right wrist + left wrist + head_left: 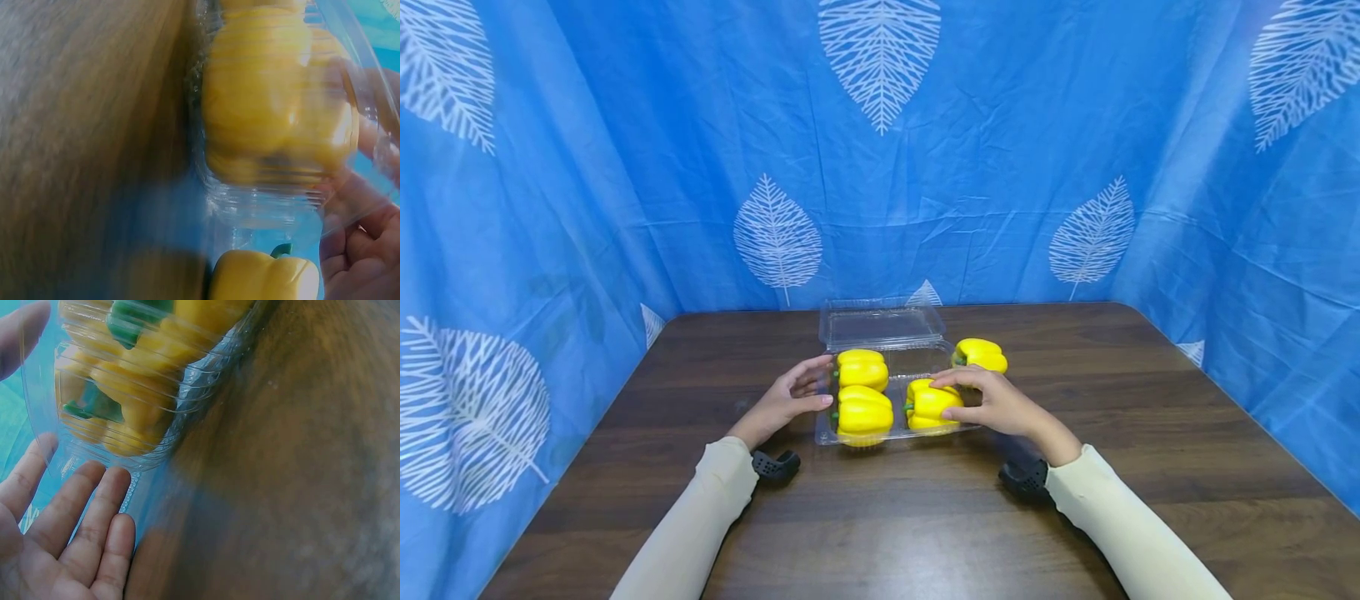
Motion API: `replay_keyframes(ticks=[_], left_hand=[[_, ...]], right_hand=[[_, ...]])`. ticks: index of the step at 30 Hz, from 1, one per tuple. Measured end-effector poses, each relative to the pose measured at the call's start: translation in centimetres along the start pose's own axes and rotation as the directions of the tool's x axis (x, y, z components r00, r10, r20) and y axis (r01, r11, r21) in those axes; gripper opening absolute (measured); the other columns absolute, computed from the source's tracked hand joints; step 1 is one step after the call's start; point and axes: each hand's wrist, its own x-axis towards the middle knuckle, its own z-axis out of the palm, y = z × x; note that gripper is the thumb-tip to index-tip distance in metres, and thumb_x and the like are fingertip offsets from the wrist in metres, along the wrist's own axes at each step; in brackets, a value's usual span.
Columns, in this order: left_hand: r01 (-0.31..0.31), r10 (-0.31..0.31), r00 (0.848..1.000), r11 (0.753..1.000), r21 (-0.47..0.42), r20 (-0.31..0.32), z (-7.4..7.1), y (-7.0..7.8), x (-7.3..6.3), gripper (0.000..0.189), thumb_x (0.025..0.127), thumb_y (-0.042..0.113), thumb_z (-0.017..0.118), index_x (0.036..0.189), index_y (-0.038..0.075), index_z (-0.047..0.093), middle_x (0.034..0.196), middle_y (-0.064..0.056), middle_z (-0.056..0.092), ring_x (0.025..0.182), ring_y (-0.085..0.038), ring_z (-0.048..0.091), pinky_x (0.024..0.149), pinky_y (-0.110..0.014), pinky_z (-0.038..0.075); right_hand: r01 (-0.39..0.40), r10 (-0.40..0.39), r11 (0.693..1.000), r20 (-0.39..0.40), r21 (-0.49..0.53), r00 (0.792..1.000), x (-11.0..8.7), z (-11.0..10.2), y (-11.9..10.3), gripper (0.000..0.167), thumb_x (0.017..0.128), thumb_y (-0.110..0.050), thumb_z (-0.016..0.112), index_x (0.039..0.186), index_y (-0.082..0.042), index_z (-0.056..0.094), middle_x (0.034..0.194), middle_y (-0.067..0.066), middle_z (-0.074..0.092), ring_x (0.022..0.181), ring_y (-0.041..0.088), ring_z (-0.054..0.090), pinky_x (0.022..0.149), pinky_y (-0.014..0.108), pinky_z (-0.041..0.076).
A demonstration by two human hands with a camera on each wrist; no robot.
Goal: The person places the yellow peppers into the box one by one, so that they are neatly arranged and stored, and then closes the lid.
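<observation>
A clear plastic clamshell box [917, 362] lies on the table with its lid [882, 325] folded back. Two yellow bell peppers, a rear one [862, 370] and a front one [863, 412], fill its left side. My right hand [1003, 406] reaches over the right wall and grips another yellow bell pepper [932, 403] in the front right part, thumb in front and fingers on top. At the left wall, my left hand [788, 402] has its fingers extended, fingertips at the plastic. Green stems [94, 405] show through that wall in the left wrist view.
One more yellow bell pepper [981, 355] sits outside the box, just past its rear right corner, behind my right hand. The dark wooden table [895, 525] runs back to a blue curtain [955, 167] with white leaf prints, which also closes off both sides.
</observation>
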Motion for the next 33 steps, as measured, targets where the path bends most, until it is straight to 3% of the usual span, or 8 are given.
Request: replay_keyframes(ticks=[7, 13, 19, 23, 27, 30, 33], left_hand=[[-0.008, 0.008, 1.0, 1.0, -0.008, 0.004, 0.0, 0.1, -0.1, 0.078, 0.101, 0.02, 0.072, 0.168, 0.008, 0.034, 0.172, -0.022, 0.035, 0.156, -0.045, 0.037, 0.126, -0.06, 0.034], [-0.002, 0.002, 1.0, 1.0, -0.012, 0.002, 0.0, 0.1, -0.1, 0.078, 0.102, 0.019, 0.071, 0.169, 0.008, 0.034, 0.173, -0.022, 0.035, 0.156, -0.044, 0.037, 0.127, -0.06, 0.034], [0.008, -0.008, 1.0, 1.0, -0.013, -0.003, 0.0, 0.1, -0.1, 0.077, 0.101, 0.02, 0.072, 0.168, 0.009, 0.035, 0.172, -0.021, 0.035, 0.156, -0.044, 0.037, 0.126, -0.06, 0.034], [0.011, -0.011, 1.0, 1.0, -0.016, -0.005, 0.0, 0.1, -0.1, 0.077, 0.101, 0.02, 0.072, 0.168, 0.009, 0.035, 0.172, -0.021, 0.036, 0.156, -0.044, 0.038, 0.126, -0.06, 0.035], [0.009, -0.009, 1.0, 1.0, -0.015, -0.006, 0.0, 0.1, -0.1, 0.077, 0.101, 0.02, 0.072, 0.168, 0.009, 0.035, 0.172, -0.021, 0.036, 0.156, -0.044, 0.038, 0.126, -0.059, 0.035], [0.007, -0.007, 1.0, 1.0, -0.012, -0.004, 0.0, 0.1, -0.1, 0.077, 0.102, 0.019, 0.071, 0.168, 0.009, 0.035, 0.172, -0.021, 0.036, 0.156, -0.044, 0.038, 0.126, -0.06, 0.035], [0.006, -0.006, 1.0, 1.0, -0.011, -0.003, 0.0, 0.1, -0.2, 0.076, 0.102, 0.019, 0.071, 0.168, 0.009, 0.035, 0.172, -0.021, 0.036, 0.156, -0.044, 0.038, 0.126, -0.06, 0.035]], right_hand=[[0.005, -0.005, 1.0, -0.002, -0.02, 1.0, 0.0, -0.1, 0.1, 0.043, 0.097, -0.01, 0.081, 0.138, -0.002, 0.071, 0.147, 0.021, 0.065, 0.139, 0.048, 0.056, 0.113, 0.068, 0.047], [-0.004, 0.004, 1.0, -0.01, 0.027, 1.0, 0.0, -0.1, -0.1, 0.042, 0.098, -0.008, 0.08, 0.138, -0.001, 0.07, 0.145, 0.021, 0.066, 0.137, 0.046, 0.058, 0.111, 0.065, 0.05], [-0.034, 0.04, 0.996, -0.079, 0.079, 0.996, 0.0, -0.1, 0.0, 0.038, 0.099, -0.006, 0.076, 0.136, 0.002, 0.07, 0.14, 0.019, 0.07, 0.131, 0.044, 0.062, 0.112, 0.064, 0.05], [-0.036, 0.053, 0.993, -0.156, 0.115, 0.986, 0.0, -0.2, 0.3, 0.033, 0.101, -0.001, 0.071, 0.134, 0.007, 0.07, 0.134, 0.024, 0.071, 0.123, 0.04, 0.066, 0.107, 0.047, 0.057], [-0.018, 0.059, 0.984, -0.231, 0.179, 0.971, -0.1, -0.3, 0.7, 0.031, 0.102, 0.004, 0.067, 0.131, 0.013, 0.068, 0.13, 0.033, 0.068, 0.112, 0.023, 0.07, 0.096, 0.025, 0.059], [0.0, 0.063, 0.975, -0.277, 0.22, 0.959, -0.1, -0.3, 0.9, 0.03, 0.102, 0.003, 0.069, 0.129, 0.016, 0.067, 0.126, 0.036, 0.068, 0.106, 0.012, 0.07, 0.091, 0.018, 0.058], [0.029, 0.053, 0.969, -0.319, 0.245, 0.946, 0.0, -0.3, 1.1, 0.029, 0.101, 0.003, 0.07, 0.126, 0.018, 0.067, 0.122, 0.037, 0.069, 0.103, 0.013, 0.072, 0.09, 0.018, 0.059]])
